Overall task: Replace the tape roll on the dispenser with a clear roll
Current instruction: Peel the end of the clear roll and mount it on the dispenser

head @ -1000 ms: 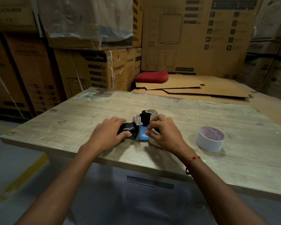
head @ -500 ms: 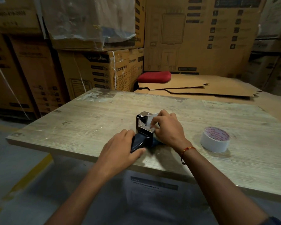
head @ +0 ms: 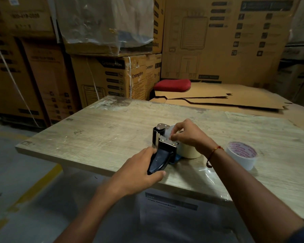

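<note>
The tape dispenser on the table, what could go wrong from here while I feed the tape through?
The right hand pinches the tape end beside the dispenser head; if a cutting blade sits there, fingers may catch it. The thin tape could fold and stick to itself. The dispenser lies near the table edge, steadied only by the left hand, so a hard pull might drag it off.

**What the frame kept hidden**

The left hand (head: 139,170) covered most of the dispenser's handle (head: 158,161). The right hand (head: 188,135) hid much of the mounted roll (head: 189,149). The worktop (head: 98,137) ran off the right edge. Small print on the cartons (head: 112,79) at upper left was unreadable.
</note>
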Action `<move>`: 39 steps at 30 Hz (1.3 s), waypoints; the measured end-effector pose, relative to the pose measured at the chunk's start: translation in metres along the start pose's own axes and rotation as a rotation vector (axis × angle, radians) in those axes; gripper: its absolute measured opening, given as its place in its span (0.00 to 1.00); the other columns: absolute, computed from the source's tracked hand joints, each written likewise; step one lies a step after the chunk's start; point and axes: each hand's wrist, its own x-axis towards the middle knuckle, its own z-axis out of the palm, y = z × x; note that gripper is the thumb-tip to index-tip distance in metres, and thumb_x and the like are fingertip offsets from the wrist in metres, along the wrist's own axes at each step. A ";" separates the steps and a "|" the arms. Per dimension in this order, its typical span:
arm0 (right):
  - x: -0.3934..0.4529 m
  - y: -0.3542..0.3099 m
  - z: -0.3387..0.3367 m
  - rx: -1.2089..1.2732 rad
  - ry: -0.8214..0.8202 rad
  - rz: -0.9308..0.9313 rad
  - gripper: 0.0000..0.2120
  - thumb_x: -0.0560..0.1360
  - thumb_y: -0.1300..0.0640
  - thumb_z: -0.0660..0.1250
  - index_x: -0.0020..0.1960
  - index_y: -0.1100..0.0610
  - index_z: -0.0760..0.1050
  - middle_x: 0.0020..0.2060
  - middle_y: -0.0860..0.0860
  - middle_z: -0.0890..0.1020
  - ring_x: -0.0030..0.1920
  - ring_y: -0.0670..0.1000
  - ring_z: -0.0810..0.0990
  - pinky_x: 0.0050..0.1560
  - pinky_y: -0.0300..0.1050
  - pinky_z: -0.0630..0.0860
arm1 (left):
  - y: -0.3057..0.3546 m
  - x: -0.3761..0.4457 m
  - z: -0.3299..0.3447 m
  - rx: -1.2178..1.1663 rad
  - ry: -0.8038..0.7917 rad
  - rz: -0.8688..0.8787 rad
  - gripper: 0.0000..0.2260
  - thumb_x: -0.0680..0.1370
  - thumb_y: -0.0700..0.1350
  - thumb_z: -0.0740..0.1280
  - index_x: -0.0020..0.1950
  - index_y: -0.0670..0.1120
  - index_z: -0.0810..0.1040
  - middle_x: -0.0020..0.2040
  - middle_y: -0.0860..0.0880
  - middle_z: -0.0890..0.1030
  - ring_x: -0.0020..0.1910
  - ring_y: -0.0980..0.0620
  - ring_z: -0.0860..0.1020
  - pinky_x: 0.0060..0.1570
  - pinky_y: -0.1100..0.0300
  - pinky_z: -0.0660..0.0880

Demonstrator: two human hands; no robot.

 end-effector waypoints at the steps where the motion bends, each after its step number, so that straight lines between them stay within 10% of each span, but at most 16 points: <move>1: 0.001 -0.002 -0.002 0.066 -0.046 0.027 0.04 0.73 0.61 0.75 0.42 0.56 0.81 0.48 0.50 0.80 0.58 0.55 0.77 0.49 0.47 0.75 | 0.002 0.000 0.001 0.001 0.000 0.000 0.19 0.75 0.58 0.69 0.61 0.53 0.69 0.52 0.56 0.75 0.46 0.59 0.75 0.41 0.64 0.67; 9: -0.013 -0.019 -0.016 0.198 -0.081 0.052 0.17 0.77 0.43 0.71 0.49 0.58 0.78 0.36 0.50 0.75 0.36 0.47 0.71 0.36 0.40 0.67 | 0.013 -0.005 0.020 0.115 0.103 -0.032 0.25 0.70 0.74 0.59 0.57 0.58 0.65 0.50 0.60 0.74 0.47 0.58 0.73 0.47 0.57 0.72; 16: -0.031 -0.020 -0.024 0.040 -0.046 -0.085 0.14 0.78 0.43 0.70 0.47 0.55 0.82 0.48 0.49 0.84 0.50 0.49 0.81 0.51 0.50 0.79 | 0.052 -0.007 0.042 0.110 0.162 -0.094 0.26 0.74 0.74 0.53 0.59 0.55 0.67 0.51 0.57 0.71 0.51 0.56 0.70 0.53 0.57 0.69; 23: -0.055 -0.013 -0.032 -0.150 -0.069 -0.211 0.09 0.77 0.49 0.72 0.50 0.54 0.86 0.44 0.44 0.78 0.49 0.46 0.76 0.53 0.46 0.76 | 0.023 0.027 0.028 -0.115 0.361 -0.053 0.08 0.81 0.53 0.63 0.47 0.51 0.78 0.43 0.53 0.81 0.43 0.52 0.78 0.43 0.53 0.76; 26: -0.055 -0.005 -0.026 -0.180 -0.063 -0.196 0.08 0.77 0.45 0.71 0.52 0.46 0.85 0.54 0.48 0.77 0.60 0.52 0.74 0.62 0.56 0.75 | 0.000 0.047 0.021 -0.204 0.448 -0.070 0.08 0.81 0.45 0.65 0.60 0.50 0.78 0.57 0.52 0.76 0.50 0.54 0.78 0.47 0.62 0.76; 31: -0.055 -0.002 -0.024 -0.212 -0.131 -0.260 0.10 0.76 0.42 0.71 0.55 0.43 0.83 0.56 0.45 0.75 0.63 0.53 0.70 0.65 0.60 0.71 | -0.027 0.073 0.018 -0.371 0.269 0.012 0.14 0.84 0.51 0.59 0.67 0.56 0.77 0.73 0.56 0.68 0.71 0.56 0.68 0.70 0.52 0.68; 39: -0.059 0.005 -0.040 -0.380 -0.096 -0.223 0.11 0.82 0.56 0.65 0.61 0.46 0.80 0.62 0.48 0.75 0.64 0.54 0.67 0.64 0.55 0.68 | -0.033 0.078 0.035 -0.409 0.161 0.038 0.16 0.82 0.54 0.62 0.70 0.60 0.73 0.69 0.56 0.76 0.67 0.56 0.74 0.67 0.47 0.74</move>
